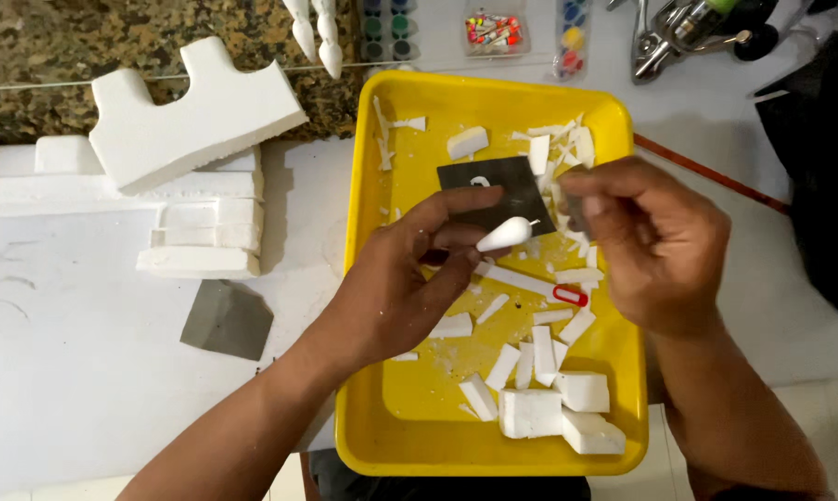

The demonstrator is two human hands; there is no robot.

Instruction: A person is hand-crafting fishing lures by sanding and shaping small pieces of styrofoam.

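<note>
A small white foam float [506, 234], carved to a smooth teardrop with a pointed tip, is pinched between the thumb and fingers of the left hand [409, 278] above a yellow tray [363, 278]. The right hand [646, 246] is closed around a small dark piece just beside the tip; what it is cannot be told. Below lies a dark sandpaper sheet [502, 190]. Foam offcuts [530, 357] and uncut foam blocks [553, 413] litter the tray. The shaping looks nearly finished. To the left, a large foam slab [191, 116]; finished floats [315, 32] above.
</note>
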